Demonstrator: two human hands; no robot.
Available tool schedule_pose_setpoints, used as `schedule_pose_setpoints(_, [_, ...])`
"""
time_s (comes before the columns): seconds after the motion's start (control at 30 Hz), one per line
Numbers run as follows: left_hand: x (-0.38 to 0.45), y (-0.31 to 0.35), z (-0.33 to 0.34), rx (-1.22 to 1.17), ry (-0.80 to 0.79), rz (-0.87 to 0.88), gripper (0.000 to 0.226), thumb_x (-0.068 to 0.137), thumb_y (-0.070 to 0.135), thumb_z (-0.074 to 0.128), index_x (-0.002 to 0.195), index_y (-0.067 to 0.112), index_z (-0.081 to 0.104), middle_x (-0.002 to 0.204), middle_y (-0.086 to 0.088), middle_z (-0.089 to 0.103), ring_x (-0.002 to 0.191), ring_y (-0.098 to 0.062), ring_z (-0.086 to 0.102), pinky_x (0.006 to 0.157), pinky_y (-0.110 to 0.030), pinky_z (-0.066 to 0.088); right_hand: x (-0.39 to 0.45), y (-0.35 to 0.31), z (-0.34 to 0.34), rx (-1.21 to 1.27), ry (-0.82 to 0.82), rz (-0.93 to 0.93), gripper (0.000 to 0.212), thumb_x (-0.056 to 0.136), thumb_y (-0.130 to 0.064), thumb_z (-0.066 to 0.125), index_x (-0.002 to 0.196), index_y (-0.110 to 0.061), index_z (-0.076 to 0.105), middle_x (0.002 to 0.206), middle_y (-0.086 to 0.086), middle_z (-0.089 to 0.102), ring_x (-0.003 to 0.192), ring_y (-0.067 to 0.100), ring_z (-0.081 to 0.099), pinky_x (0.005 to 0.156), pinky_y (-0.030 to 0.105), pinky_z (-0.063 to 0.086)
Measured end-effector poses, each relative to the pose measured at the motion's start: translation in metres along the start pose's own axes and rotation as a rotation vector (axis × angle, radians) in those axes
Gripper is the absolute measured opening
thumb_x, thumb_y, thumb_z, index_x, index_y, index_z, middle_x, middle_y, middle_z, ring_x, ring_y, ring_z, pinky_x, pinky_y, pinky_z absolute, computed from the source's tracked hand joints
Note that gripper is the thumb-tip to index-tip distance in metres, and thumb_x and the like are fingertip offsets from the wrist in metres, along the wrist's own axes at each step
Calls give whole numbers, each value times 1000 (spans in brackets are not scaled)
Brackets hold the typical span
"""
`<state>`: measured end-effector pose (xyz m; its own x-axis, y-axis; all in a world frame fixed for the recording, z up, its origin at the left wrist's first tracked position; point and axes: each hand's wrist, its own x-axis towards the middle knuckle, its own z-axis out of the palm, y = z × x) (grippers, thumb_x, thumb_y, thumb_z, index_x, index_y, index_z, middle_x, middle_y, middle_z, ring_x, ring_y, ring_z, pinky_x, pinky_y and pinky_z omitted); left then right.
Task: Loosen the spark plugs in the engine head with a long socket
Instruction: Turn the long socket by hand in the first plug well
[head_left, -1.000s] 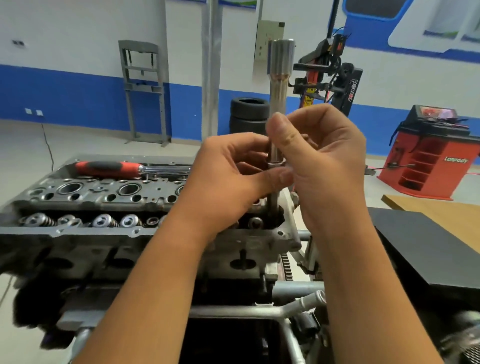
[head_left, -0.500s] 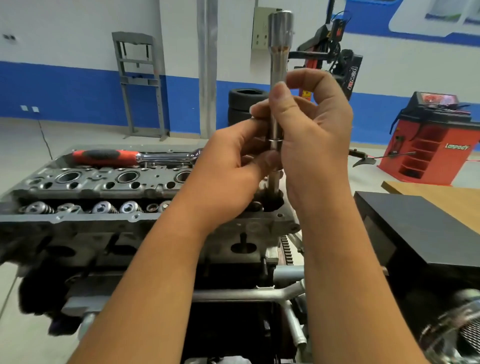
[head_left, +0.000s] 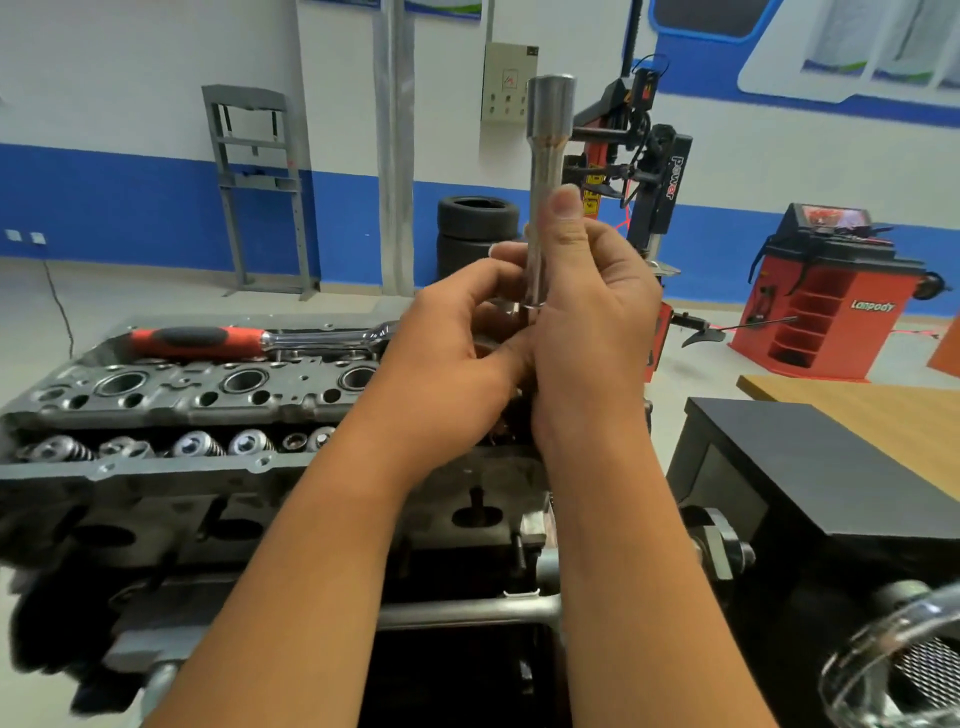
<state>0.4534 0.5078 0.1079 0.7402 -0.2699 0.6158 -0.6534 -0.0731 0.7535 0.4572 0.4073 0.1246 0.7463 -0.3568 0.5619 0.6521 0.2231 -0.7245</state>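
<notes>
1. Because the engine head under and to the left of my hands is full of open wells, anything that slips from my fingers could drop into one and be hard to fish out. The end well below my hands is hidden by them, so I cannot tell what sits in it.

2. While the ratchet lies loose along the far edge of the head, just left of my left hand, a careless elbow could knock it off.

3. Since my right hand holds the long socket upright with fingers curled round its lower shaft and the thumb laid up along it, most of its length stands above my grip. Loosen that grip and it could tip away from me.

4. Where my left hand pinches at the socket's lower end, just beside my right palm, I cannot see what the fingertips hold. If that small piece comes free suddenly, it could fall between my wrists.
</notes>
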Motion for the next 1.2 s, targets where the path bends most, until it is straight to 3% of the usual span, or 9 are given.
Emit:
schedule_pose_setpoints(0.1, [-1, -2, -1, -16, 52, -22, 32, 93, 6, 74, 114, 29, 72, 88, 8, 76, 64, -3, 68, 54, -16, 51, -4, 2, -2, -4, 14, -27, 26, 86, -30, 82, 89, -11, 66, 82, 11, 74, 73, 23, 70, 71, 59, 63])
schedule_pose_setpoints(0.27, [-1, 0, -3, -50, 2, -16, 33, 100, 4, 64, 125, 24, 73, 106, 7, 79, 99, -11, 76, 79, -31, 64, -7, 7, -6, -65, 36, -90, 21, 91, -27, 78, 86, -8, 71, 71, -1, 71, 67, 7, 68, 63, 25, 57])
schedule_pose_setpoints(0.37, [-1, 3, 0, -27, -27, -14, 32, 104, 8, 58, 128, 27, 69, 113, 9, 77, 110, -11, 72, 93, -39, 62, -8, 6, -4, -80, 13, -59, 38, 96, -46, 63, 83, -12, 75, 81, 7, 74, 78, 16, 70, 75, 42, 64])
schedule_pose_setpoints(0.47, [-1, 2, 0, -6, 58, -23, 28, 98, 12, 68, 113, 36, 70, 102, 11, 77, 96, -10, 75, 82, -39, 65, -9, 4, -4, 21, -49, 48, 36, 87, -52, 64, 85, -16, 71, 88, 11, 75, 81, 26, 72, 81, 58, 62])
schedule_pose_setpoints(0.63, [-1, -3, -2, 8, 191, -12, 23, 89, 10, 79, 105, 26, 75, 91, 5, 79, 85, -14, 77, 75, -40, 66, -9, 6, -9, 42, -103, 41, 16, 91, -21, 77, 95, -10, 65, 96, 16, 77, 81, 28, 74, 82, 60, 62])
schedule_pose_setpoints(0.8, [-1, 2, 1, -25, 9, 1, 30, 104, 6, 58, 129, 18, 70, 114, 5, 78, 110, -8, 72, 95, -34, 60, -10, 3, -5, 3, -31, 25, 37, 92, -47, 65, 90, -10, 72, 90, 4, 75, 85, 19, 71, 88, 60, 59])
schedule_pose_setpoints(0.97, [0, 1, 3, 30, 98, -21, 23, 95, 6, 72, 112, 22, 73, 99, 7, 78, 93, -7, 75, 79, -29, 63, -10, 1, -9, 139, -25, 90, 36, 77, -49, 73, 91, -16, 68, 93, 11, 76, 86, 30, 71, 88, 71, 55])
schedule_pose_setpoints(1.1, [-2, -2, 2, 60, 141, -24, 22, 92, 12, 77, 112, 20, 74, 96, 5, 78, 90, -14, 76, 77, -39, 66, -9, 3, -11, 84, -32, 46, 34, 76, -47, 77, 90, -17, 69, 89, 3, 74, 81, 20, 71, 82, 61, 61])
schedule_pose_setpoints(1.2, [-2, -1, 3, 125, 51, -9, 28, 98, 8, 68, 122, 22, 70, 105, 8, 77, 101, -8, 74, 91, -39, 62, -9, 5, -7, 23, -28, 33, 41, 83, -51, 64, 90, -12, 73, 79, -3, 71, 75, 13, 68, 74, 39, 63])
